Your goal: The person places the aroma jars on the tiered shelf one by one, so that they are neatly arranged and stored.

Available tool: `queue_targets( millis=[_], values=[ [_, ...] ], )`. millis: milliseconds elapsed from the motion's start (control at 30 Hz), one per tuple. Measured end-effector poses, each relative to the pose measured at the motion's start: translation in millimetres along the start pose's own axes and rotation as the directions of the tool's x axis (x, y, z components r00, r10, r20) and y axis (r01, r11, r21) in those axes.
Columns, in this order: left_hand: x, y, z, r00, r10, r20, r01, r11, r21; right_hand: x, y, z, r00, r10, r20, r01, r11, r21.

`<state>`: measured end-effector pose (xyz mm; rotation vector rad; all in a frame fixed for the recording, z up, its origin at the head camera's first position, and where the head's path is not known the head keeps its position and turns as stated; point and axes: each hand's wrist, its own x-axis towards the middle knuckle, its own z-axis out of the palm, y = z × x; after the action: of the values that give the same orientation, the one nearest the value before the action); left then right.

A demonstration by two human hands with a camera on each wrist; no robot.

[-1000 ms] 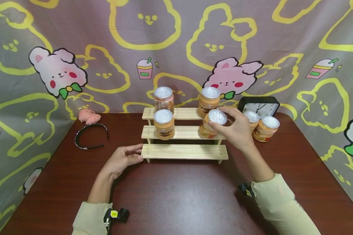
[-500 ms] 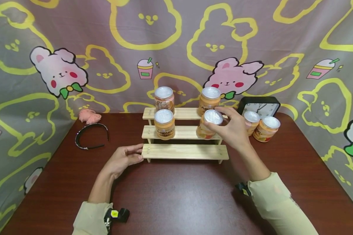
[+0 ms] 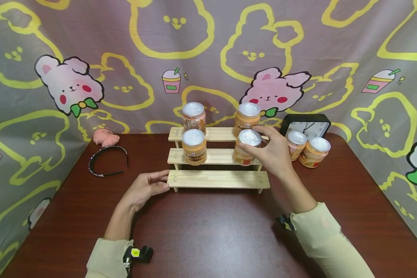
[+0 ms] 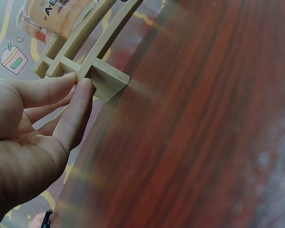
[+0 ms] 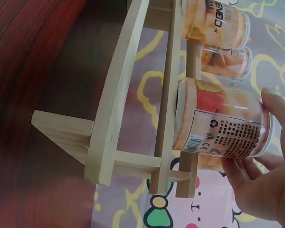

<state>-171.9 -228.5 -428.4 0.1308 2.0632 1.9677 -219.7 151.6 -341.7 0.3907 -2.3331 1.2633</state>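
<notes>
My right grip (image 3: pixel 274 150) holds an orange can (image 5: pixel 223 121) near its top, the fingers and thumb set to either side of a silvery, dimpled lid. The wall is a smooth, glossy cylinder printed with rows of black characters, a barcode and red and yellow fruit colours. It stands near the right end of the middle plank of my rack (image 3: pixel 218 179), its base meeting the wood.

My left grip (image 3: pixel 144 191) is narrow, thumb and fingers pinching the left end of the lowest plank. The rack is pale wood with visible grain, three flat straight-edged steps on angled supports, set toward the back edge of the counter (image 3: pixel 208 227), whose dark reddish-brown top has a streaky grain and a soft shine.

A matching can, the middle left can (image 3: pixel 194 148), stands upright near the left end of the same plank as mine. On the top plank, the back left can (image 3: pixel 194 116) and the back right can (image 3: pixel 248 116) stand near opposite ends.

Near the counter's back right corner, two more cans (image 3: pixel 314 153) stand before a black box-shaped clock (image 3: pixel 311 125) with a white dial. Toward the back left corner lie a sparkly curved headband (image 3: pixel 90 165) and a fluffy pink bundle (image 3: pixel 105 138).
</notes>
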Motion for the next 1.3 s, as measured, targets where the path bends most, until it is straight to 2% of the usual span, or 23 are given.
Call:
queue_targets(
  millis=[400, 533, 800, 1300],
  values=[
    [1.3, -0.9, 0.0, 1.000, 0.002, -0.009, -0.002, 1.000, 0.011, 0.7, 0.3, 0.2, 1.000, -0.009, 0.005, 0.010, 0.998, -0.061],
    [1.4, -1.3, 0.3, 1.000, 0.007, -0.009, -0.006, 1.000, 0.009, 0.1, 0.3, -1.7, 1.000, 0.012, 0.021, -0.011, 1.000, -0.027],
    [1.1, -1.1, -0.2, 1.000, 0.009, -0.010, -0.009, 1.000, 0.017, -0.9, 4.6, -7.8, 0.998, 0.043, 0.049, -0.048, 0.992, 0.118],
    [0.5, -1.0, 0.2, 1.000, 0.012, -0.008, -0.012, 1.000, 0.019, -3.4, 19.7, -29.3, 0.998, 0.038, 0.053, -0.042, 0.995, 0.091]
  ],
)
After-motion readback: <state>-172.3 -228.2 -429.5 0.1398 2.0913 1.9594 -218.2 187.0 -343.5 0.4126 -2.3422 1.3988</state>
